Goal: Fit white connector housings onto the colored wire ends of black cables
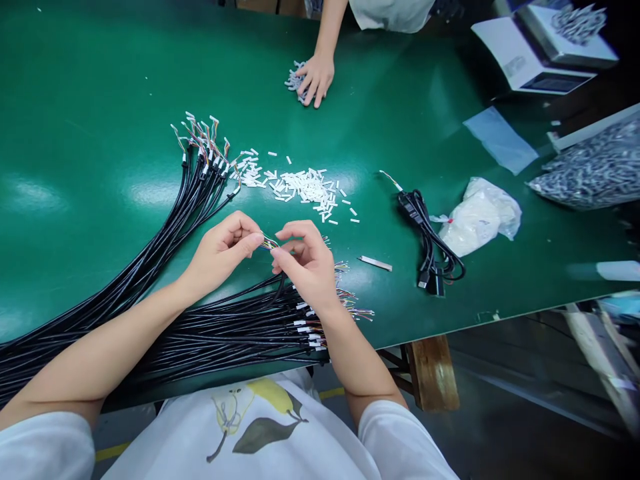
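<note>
Between the two hands, just above the near bundle of black cables [240,327], I can see the thin coloured wires [269,241] which are being handled. The left hand [225,243] pinches them with thumb and forefinger; the right hand [310,263] has its fingers curled at their other side, but from my distant place I cannot tell if it presses them or only touches.

As for progress, I judge it is somewhere in the middle. To the left of the grip, and reaching beyond it, lies the far bundle of black cables [173,233], whose ends carry small white tips; these look to me more finished. Below and to the right of the grip, the near bundle shows many bare wire ends, so probably much work is left there. Just beyond the grip, a pile of loose white pieces [305,187] lies scattered on the green table [100,67], seemingly not yet used.

About the pose, both forearms come up from the near edge and lean inward, so that the hands meet almost fingertip to fingertip. The left wrist looks nearly straight, and the right forearm passes over the ends of the near bundle.
</note>
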Tool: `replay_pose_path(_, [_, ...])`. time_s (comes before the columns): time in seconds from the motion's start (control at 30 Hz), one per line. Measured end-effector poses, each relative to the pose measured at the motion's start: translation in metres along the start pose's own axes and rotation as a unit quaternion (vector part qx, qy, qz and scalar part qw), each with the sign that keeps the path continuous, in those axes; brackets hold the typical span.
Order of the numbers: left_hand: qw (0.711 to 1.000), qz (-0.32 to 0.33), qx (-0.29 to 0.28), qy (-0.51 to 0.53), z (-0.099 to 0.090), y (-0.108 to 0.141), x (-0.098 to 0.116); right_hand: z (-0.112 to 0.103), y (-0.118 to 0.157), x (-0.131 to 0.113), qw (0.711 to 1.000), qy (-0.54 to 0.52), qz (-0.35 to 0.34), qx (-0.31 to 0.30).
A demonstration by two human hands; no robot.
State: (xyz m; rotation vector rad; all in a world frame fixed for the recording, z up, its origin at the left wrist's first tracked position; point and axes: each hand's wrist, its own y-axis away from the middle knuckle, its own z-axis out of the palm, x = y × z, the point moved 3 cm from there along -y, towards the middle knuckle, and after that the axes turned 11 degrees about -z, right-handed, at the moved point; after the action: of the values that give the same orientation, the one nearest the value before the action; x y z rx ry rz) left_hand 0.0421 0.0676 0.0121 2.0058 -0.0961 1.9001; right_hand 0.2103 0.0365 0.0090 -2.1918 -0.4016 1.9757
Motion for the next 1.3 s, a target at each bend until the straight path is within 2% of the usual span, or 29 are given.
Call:
replay_pose_path(0.1, [1.0,-0.012,-0.004,-0.015,0.001,-0.001,-0.003,0.0,0.002,-0.003,0.984,0.14,-0.111,0.022])
replay_pose_path(0.17, [0.999,-0.006,-0.007,-0.036,0.001,0.0,-0.002,0.002,0.001,-0.006,0.966,0.201,-0.16,0.021])
replay_pose_path(0.4, [0.994,-0.014,-0.024,-0.107,-0.001,0.004,-0.003,0.003,0.0,-0.011,0.956,0.211,-0.199,0.025])
replay_pose_path(0.53, [0.997,-0.023,-0.011,-0.07,0.002,0.0,-0.006,0.003,-0.002,-0.004,0.977,0.158,-0.139,0.04])
replay_pose_path(0.63, [0.999,-0.044,0.021,-0.017,0.006,0.002,-0.005,0.004,-0.003,0.0,0.999,0.006,-0.028,0.044])
replay_pose_path(0.73, [0.998,-0.045,0.035,-0.006,0.01,0.003,-0.006,0.007,-0.005,0.003,0.99,-0.124,0.062,0.019])
replay_pose_path(0.83, [0.999,-0.034,0.011,-0.025,0.011,0.001,-0.012,0.008,-0.007,0.007,0.978,-0.178,0.107,-0.008])
replay_pose_path(0.97, [0.998,-0.054,-0.034,-0.008,0.012,-0.004,-0.02,0.008,-0.007,0.01,0.96,-0.248,0.129,0.014])
replay_pose_path(1.1, [0.998,-0.061,-0.024,0.002,0.013,-0.004,-0.018,0.007,-0.006,0.01,0.956,-0.272,0.112,-0.001])
replay_pose_path(1.17, [0.999,-0.036,-0.016,-0.035,0.012,-0.002,-0.016,0.006,-0.005,0.009,0.958,-0.263,0.11,-0.024])
replay_pose_path(1.3, [0.991,0.056,-0.015,-0.121,0.012,0.002,-0.015,0.003,-0.003,0.012,0.958,-0.248,0.13,-0.066])
